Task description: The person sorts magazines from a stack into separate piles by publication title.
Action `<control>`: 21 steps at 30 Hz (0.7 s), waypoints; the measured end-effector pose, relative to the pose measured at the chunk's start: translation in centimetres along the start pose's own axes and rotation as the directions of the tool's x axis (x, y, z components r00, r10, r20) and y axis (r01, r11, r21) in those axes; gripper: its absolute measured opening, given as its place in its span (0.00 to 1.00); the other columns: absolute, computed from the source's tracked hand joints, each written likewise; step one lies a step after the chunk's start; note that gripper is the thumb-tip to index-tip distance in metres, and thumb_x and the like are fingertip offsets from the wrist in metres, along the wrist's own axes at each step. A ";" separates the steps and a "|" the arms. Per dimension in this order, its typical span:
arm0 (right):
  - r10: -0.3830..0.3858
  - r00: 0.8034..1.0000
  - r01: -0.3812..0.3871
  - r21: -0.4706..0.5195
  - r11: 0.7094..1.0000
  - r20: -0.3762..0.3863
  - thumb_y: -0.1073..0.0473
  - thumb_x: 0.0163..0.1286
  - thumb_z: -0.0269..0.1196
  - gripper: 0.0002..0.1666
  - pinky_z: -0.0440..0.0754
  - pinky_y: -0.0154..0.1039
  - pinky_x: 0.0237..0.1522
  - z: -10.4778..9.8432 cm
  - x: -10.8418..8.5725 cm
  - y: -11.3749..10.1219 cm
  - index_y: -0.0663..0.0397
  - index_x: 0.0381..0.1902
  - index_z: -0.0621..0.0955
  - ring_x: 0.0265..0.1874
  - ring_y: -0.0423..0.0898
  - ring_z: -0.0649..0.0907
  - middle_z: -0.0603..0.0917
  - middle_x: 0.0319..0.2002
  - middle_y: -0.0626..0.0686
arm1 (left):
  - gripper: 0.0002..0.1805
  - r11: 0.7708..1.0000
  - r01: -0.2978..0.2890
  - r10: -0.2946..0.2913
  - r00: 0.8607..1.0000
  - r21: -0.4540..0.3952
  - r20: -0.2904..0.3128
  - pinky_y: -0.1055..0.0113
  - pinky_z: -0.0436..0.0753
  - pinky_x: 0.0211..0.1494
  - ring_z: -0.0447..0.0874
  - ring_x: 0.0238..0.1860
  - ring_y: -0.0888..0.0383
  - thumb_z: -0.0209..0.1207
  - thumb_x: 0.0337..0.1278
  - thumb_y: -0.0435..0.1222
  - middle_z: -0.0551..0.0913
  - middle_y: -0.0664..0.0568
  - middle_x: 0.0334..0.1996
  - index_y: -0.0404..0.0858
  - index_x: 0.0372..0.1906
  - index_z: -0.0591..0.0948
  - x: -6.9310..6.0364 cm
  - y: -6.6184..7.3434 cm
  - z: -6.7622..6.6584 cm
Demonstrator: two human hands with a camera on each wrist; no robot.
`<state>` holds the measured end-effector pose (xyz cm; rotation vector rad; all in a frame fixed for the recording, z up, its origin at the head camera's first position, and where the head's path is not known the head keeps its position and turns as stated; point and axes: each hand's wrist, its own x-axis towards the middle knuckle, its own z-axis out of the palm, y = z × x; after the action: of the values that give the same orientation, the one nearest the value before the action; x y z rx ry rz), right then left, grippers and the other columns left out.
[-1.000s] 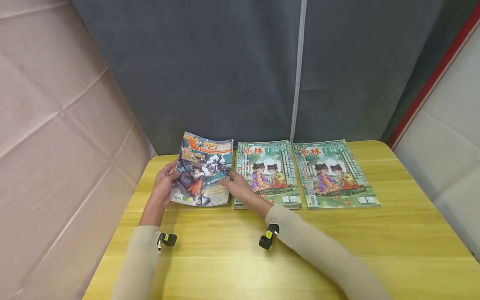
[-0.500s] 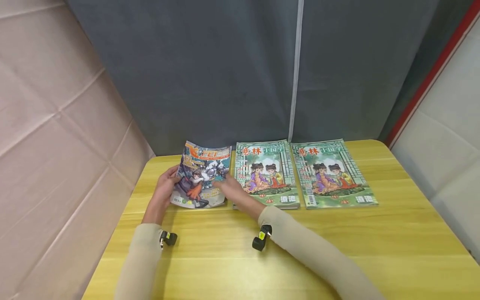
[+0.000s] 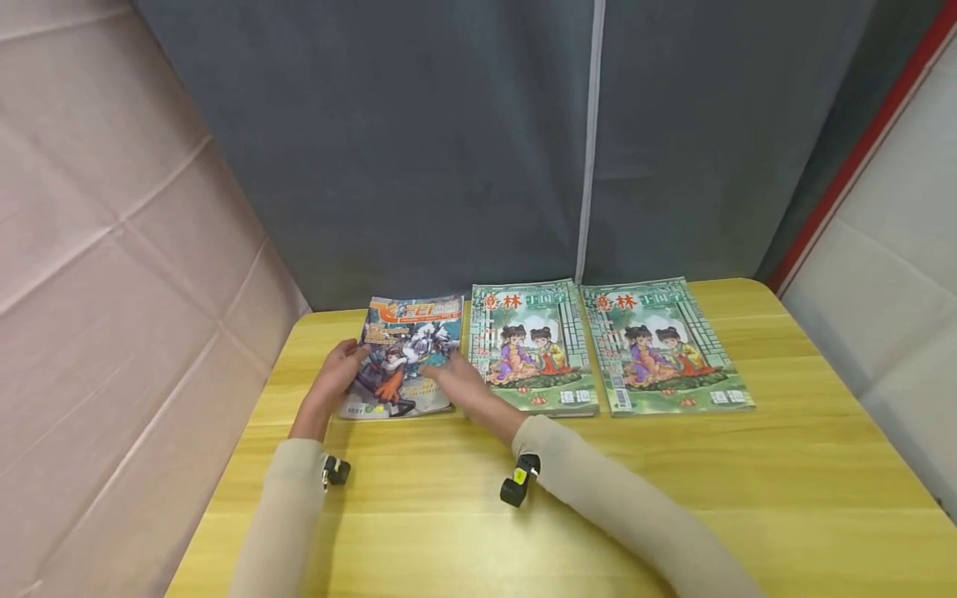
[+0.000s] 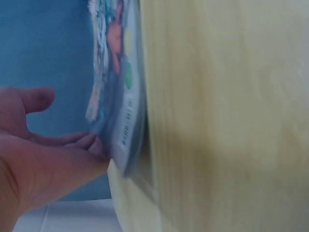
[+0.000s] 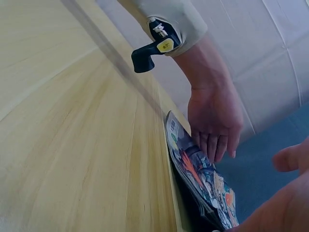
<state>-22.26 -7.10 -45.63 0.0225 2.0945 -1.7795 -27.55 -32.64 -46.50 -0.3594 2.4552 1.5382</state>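
A comic magazine [image 3: 407, 357] with an orange title lies at the left of the row on the table. My left hand [image 3: 338, 375] is at its left edge; in the left wrist view the fingers [image 4: 87, 143] touch that edge, with the thumb lifted off the cover. Along the opposite edge is my right hand [image 3: 469, 389], its thumb raised away from the cover in the right wrist view; its fingertips are mostly out of sight there. Immediately right of this hand lies a green magazine [image 3: 546, 349], partly covered by the right wrist.
Another green magazine [image 3: 665, 353] with the same cover lies at the right end of the row. The wooden table [image 3: 419, 515] meets a dark grey curtain [image 3: 419, 149] at the back. Pale fabric walls [image 3: 112, 332] stand on both sides.
The comic magazine has come down from a raised, bent position to lie flat on the table. Both hands have lowered with it, and their thumbs have lifted from the cover.
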 end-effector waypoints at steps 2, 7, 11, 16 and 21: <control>-0.001 1.000 0.001 0.000 1.000 -0.006 0.39 0.73 0.65 0.60 0.59 0.64 0.83 0.2 -0.1 0.0 0.62 0.86 0.49 0.82 0.65 0.61 0.58 0.84 0.64 | 0.42 1.000 0.011 -0.011 1.000 0.007 0.004 0.46 0.52 0.89 0.49 0.86 0.36 0.45 0.85 0.47 0.47 0.32 0.85 0.29 0.85 0.42 -0.1 0.1 0.1; -0.017 0.999 0.017 -0.018 1.000 -0.031 0.37 0.72 0.64 0.61 0.60 0.64 0.83 0.4 -0.5 0.0 0.60 0.86 0.47 0.81 0.65 0.64 0.59 0.84 0.64 | 0.44 0.999 0.022 -0.023 0.999 0.035 0.025 0.45 0.52 0.89 0.48 0.86 0.36 0.45 0.84 0.48 0.45 0.32 0.86 0.29 0.85 0.41 -0.1 0.2 0.5; -0.047 0.998 0.045 -0.057 0.997 -0.040 0.36 0.73 0.64 0.60 0.59 0.63 0.83 0.2 -1.1 -0.4 0.57 0.87 0.48 0.82 0.64 0.63 0.56 0.85 0.61 | 0.42 0.997 0.011 -0.012 1.000 0.079 0.019 0.44 0.55 0.88 0.54 0.84 0.37 0.45 0.85 0.49 0.52 0.31 0.84 0.29 0.85 0.44 -0.4 0.8 1.0; -0.167 0.984 0.158 -0.122 0.980 -0.067 0.41 0.76 0.62 0.54 0.60 0.61 0.84 -1.0 -1.5 -0.8 0.57 0.86 0.51 0.82 0.62 0.63 0.58 0.85 0.60 | 0.43 0.991 -0.012 0.010 1.000 0.133 0.016 0.42 0.55 0.88 0.53 0.84 0.38 0.46 0.84 0.51 0.50 0.34 0.85 0.33 0.86 0.45 -1.0 2.1 1.9; -0.288 0.954 0.264 -0.225 0.938 -0.081 0.40 0.78 0.59 0.49 0.65 0.59 0.82 -3.6 -1.4 -0.1 0.56 0.85 0.55 0.81 0.58 0.66 0.63 0.83 0.59 | 0.44 0.981 -0.119 0.113 0.992 0.150 0.048 0.37 0.61 0.84 0.57 0.82 0.33 0.46 0.83 0.54 0.53 0.30 0.83 0.37 0.87 0.44 -2.1 3.9 3.5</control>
<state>-22.03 -3.37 -44.69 -0.2481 2.4631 -1.7278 -26.60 -27.67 -43.99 -0.1594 2.5836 1.3731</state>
